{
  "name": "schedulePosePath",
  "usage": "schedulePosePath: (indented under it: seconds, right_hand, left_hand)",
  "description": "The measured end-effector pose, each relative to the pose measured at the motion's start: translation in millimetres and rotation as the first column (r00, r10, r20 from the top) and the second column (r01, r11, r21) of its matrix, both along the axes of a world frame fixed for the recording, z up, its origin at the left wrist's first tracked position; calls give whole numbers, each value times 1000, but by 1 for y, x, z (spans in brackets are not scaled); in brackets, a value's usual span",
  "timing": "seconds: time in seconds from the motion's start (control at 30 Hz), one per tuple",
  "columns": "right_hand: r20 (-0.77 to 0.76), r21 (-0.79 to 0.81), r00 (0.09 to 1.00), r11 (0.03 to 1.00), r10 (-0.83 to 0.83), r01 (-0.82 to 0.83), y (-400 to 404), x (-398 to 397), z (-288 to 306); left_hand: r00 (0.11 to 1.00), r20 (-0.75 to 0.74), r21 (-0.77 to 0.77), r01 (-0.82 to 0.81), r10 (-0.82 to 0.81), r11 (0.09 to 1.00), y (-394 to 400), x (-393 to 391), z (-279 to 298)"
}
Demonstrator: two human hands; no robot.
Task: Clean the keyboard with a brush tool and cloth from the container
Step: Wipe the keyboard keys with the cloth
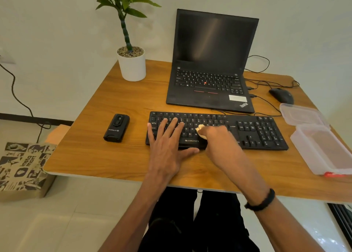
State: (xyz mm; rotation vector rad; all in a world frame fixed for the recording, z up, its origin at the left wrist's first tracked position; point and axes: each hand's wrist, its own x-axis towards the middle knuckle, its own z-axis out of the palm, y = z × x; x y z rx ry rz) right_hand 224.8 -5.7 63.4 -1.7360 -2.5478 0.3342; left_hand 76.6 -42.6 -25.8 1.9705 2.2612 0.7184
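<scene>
A black keyboard lies on the wooden desk in front of me. My left hand rests flat on its left half, fingers spread straight over the keys and thumb along the front edge. My right hand holds a small pale cloth bunched under its fingers and presses it on the middle keys. The black brush tool lies on the desk left of the keyboard. The clear plastic container stands open at the right, its lid beside it.
An open black laptop sits behind the keyboard, with cables and a black mouse to its right. A potted plant stands at the back left. A printed paper bag stands on the floor to the left.
</scene>
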Motion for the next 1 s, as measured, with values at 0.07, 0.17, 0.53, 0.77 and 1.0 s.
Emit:
schedulePosePath:
  seconds: [0.07, 0.17, 0.53, 0.77, 1.0]
  right_hand:
    - [-3, -36, 999, 999, 32, -32, -22, 9, -3]
    - [-31, -102, 997, 993, 64, -66, -34, 22, 1]
    - [9, 69, 998, 995, -67, 66, 25, 13, 9]
    - [50, -4, 998, 999, -31, 31, -25, 26, 3]
    - [25, 3, 997, 998, -68, 68, 26, 37, 30]
  left_hand:
    - [1000, 4, -7, 3, -3, 1000, 0, 0, 1]
    - [1000, 25, -3, 9, -9, 1000, 0, -1, 2]
    - [997, -10, -72, 80, -81, 994, -1, 4, 9]
    - [995, -6, -92, 101, -102, 991, 0, 3, 5]
    - [993, 32, -85, 120, -118, 989, 0, 3, 6]
